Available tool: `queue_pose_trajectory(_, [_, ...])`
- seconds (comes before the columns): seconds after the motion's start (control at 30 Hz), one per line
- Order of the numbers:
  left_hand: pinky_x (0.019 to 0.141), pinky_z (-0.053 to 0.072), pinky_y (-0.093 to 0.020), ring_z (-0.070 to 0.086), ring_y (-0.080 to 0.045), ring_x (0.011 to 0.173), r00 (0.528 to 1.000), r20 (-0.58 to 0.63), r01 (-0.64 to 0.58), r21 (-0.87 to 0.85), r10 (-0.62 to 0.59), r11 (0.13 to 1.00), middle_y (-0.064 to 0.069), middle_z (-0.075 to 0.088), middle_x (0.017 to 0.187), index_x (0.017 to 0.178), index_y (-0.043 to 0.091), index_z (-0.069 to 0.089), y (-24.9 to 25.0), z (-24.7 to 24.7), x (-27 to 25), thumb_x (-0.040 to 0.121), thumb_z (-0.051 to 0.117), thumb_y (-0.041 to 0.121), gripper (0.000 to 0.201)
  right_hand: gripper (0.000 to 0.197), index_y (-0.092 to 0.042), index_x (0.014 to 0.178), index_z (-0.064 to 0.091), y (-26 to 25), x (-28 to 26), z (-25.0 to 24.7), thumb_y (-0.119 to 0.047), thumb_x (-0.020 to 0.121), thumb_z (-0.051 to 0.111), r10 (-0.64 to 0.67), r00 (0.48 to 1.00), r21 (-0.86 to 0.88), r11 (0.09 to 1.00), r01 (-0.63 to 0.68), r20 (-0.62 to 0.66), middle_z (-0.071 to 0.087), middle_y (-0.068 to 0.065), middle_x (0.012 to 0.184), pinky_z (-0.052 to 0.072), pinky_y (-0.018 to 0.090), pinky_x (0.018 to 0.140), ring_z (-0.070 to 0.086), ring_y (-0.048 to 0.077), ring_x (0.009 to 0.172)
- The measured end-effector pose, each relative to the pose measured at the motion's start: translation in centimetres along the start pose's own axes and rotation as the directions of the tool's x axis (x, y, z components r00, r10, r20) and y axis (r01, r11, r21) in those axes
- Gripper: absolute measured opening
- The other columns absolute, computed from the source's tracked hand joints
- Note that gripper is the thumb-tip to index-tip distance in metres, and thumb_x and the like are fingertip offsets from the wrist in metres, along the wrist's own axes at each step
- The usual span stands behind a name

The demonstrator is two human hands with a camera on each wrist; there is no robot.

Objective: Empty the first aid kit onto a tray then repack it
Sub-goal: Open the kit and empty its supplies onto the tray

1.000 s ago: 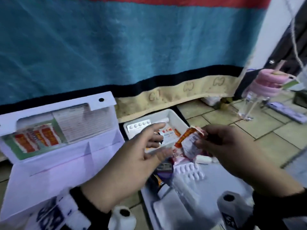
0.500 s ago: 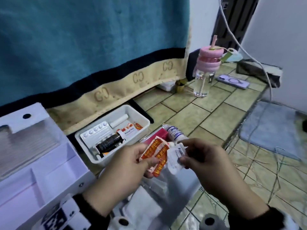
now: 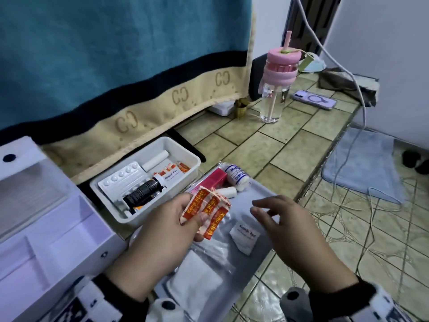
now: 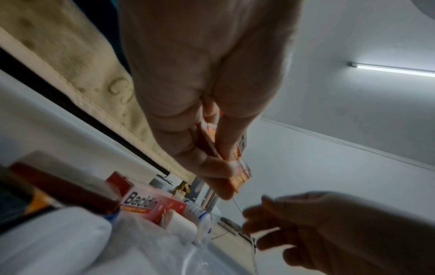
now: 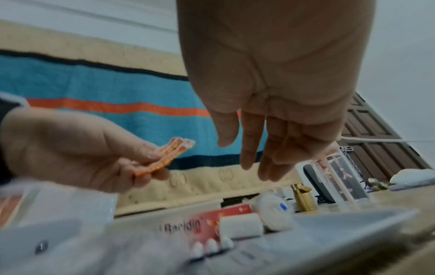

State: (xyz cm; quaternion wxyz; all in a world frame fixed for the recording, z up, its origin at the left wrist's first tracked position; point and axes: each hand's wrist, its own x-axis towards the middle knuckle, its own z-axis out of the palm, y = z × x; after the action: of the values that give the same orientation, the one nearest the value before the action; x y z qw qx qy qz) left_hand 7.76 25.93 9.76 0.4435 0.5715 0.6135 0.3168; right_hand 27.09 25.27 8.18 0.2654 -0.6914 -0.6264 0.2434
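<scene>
My left hand (image 3: 185, 219) pinches a bunch of orange plaster strips (image 3: 206, 211) between thumb and fingers, above the grey tray (image 3: 262, 194); the strips also show in the left wrist view (image 4: 237, 167) and the right wrist view (image 5: 167, 158). My right hand (image 3: 274, 210) hovers empty, fingers relaxed, just above a white alcohol pad sachet (image 3: 246, 235) lying on the tray. A red Bacidin box (image 3: 214, 178), a crepe bandage roll (image 3: 238, 175), a small white roll (image 3: 228, 190) and white gauze packs (image 3: 197, 282) lie on the tray too. The open white first aid kit (image 3: 46, 240) stands at the left.
A white inner bin (image 3: 185, 156) behind the tray holds a blister pack, a dark tube, a white roll and sachets. Farther right on the tiled ledge stand a pink-lidded bottle (image 3: 276, 89) and a phone (image 3: 314, 98). The ledge drops off right of the tray to the floor.
The alcohol pad left my right hand and now lies on the tray. The plaster strips passed wholly into my left hand. My right hand opened and drew right.
</scene>
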Motion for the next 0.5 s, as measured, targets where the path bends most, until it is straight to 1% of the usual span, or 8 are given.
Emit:
queue_pose_trajectory(0.07, [0.075, 0.058, -0.046, 0.070, -0.015, 0.064, 1.000, 0.030, -0.004, -0.016, 0.004, 1.000, 0.003, 0.074, 0.080, 0.085, 0.028, 0.067, 0.0, 0.2, -0.1, 0.088, 0.062, 0.012, 0.018, 0.020, -0.027, 0.107, 0.069, -0.7, -0.1, -0.3, -0.027, 0.088, 0.062, 0.012, 0.999, 0.251, 0.968, -0.021, 0.038, 0.067, -0.020, 0.096, 0.040, 0.001, 0.064, 0.059, -0.013, 0.075])
queue_pose_trajectory(0.1, [0.074, 0.059, -0.046, 0.070, -0.015, 0.063, 0.999, 0.047, -0.003, -0.019, 0.004, 1.000, 0.001, 0.074, 0.080, 0.086, 0.028, 0.067, 0.0, 0.3, -0.1, 0.088, 0.062, 0.012, 0.017, 0.021, -0.026, 0.107, 0.068, -1.1, -0.3, -0.4, -0.020, 0.087, 0.064, 0.011, 0.995, 0.395, 0.917, -0.048, 0.094, 0.070, -0.017, 0.094, 0.041, 0.001, 0.064, 0.061, -0.014, 0.072])
queue_pose_trajectory(0.13, [0.074, 0.059, -0.047, 0.070, -0.015, 0.062, 0.998, 0.063, -0.001, -0.015, 0.002, 1.000, 0.000, 0.074, 0.080, 0.086, 0.026, 0.067, 0.1, 0.5, -0.1, 0.088, 0.061, 0.012, 0.015, 0.024, -0.025, 0.106, 0.068, -1.6, -0.5, -0.3, -0.013, 0.086, 0.065, 0.000, 0.988, 0.535, 0.840, -0.085, 0.156, 0.074, -0.011, 0.092, 0.043, 0.003, 0.063, 0.063, -0.011, 0.072])
queue_pose_trajectory(0.2, [0.073, 0.059, -0.047, 0.070, -0.016, 0.063, 0.995, 0.100, -0.004, 0.002, 0.004, 1.000, 0.000, 0.074, 0.079, 0.086, 0.024, 0.067, 0.0, 0.9, -0.1, 0.088, 0.061, 0.013, 0.012, 0.025, -0.017, 0.100, 0.070, -2.1, -0.9, -0.1, 0.000, 0.082, 0.066, -0.010, 0.974, 0.717, 0.678, -0.159, 0.226, 0.076, 0.000, 0.086, 0.045, 0.008, 0.058, 0.066, -0.002, 0.070])
queue_pose_trajectory(0.27, [0.074, 0.058, -0.050, 0.072, -0.019, 0.068, 0.989, 0.146, -0.026, 0.005, 0.025, 1.000, 0.001, 0.074, 0.080, 0.089, 0.028, 0.067, -0.1, 1.2, -0.1, 0.088, 0.061, 0.013, 0.016, 0.022, -0.005, 0.092, 0.072, -2.1, -0.9, 0.2, 0.009, 0.077, 0.066, 0.015, 0.965, 0.797, 0.560, -0.225, 0.262, 0.075, 0.006, 0.076, 0.045, 0.011, 0.051, 0.064, 0.005, 0.061])
queue_pose_trajectory(0.3, [0.075, 0.057, -0.051, 0.072, -0.020, 0.070, 0.986, 0.161, -0.034, 0.008, 0.032, 0.999, 0.001, 0.074, 0.081, 0.089, 0.030, 0.066, -0.2, 1.4, -0.1, 0.089, 0.061, 0.013, 0.018, 0.019, -0.001, 0.089, 0.071, -2.0, -0.9, 0.3, 0.011, 0.074, 0.068, 0.037, 0.962, 0.811, 0.528, -0.250, 0.272, 0.073, 0.009, 0.073, 0.045, 0.012, 0.049, 0.063, 0.007, 0.057])
queue_pose_trajectory(0.4, [0.073, 0.057, -0.050, 0.072, -0.019, 0.069, 0.987, 0.155, -0.040, 0.018, 0.036, 0.999, 0.002, 0.074, 0.080, 0.090, 0.032, 0.064, -0.4, 1.6, -0.2, 0.089, 0.061, 0.012, 0.020, 0.019, 0.002, 0.081, 0.070, -1.6, -0.8, 0.5, 0.006, 0.063, 0.076, 0.095, 0.958, 0.811, 0.514, -0.281, 0.272, 0.069, 0.013, 0.067, 0.044, 0.014, 0.047, 0.061, 0.009, 0.052])
queue_pose_trajectory(0.5, [0.072, 0.058, -0.048, 0.071, -0.018, 0.064, 0.990, 0.137, -0.038, 0.006, 0.037, 0.999, 0.002, 0.074, 0.078, 0.089, 0.032, 0.065, -0.5, 1.6, 0.0, 0.088, 0.061, 0.012, 0.020, 0.028, 0.000, 0.075, 0.068, -1.5, -0.8, 0.4, -0.008, 0.050, 0.078, 0.123, 0.959, 0.803, 0.526, -0.280, 0.254, 0.067, 0.004, 0.055, 0.040, 0.013, 0.044, 0.056, 0.005, 0.045])
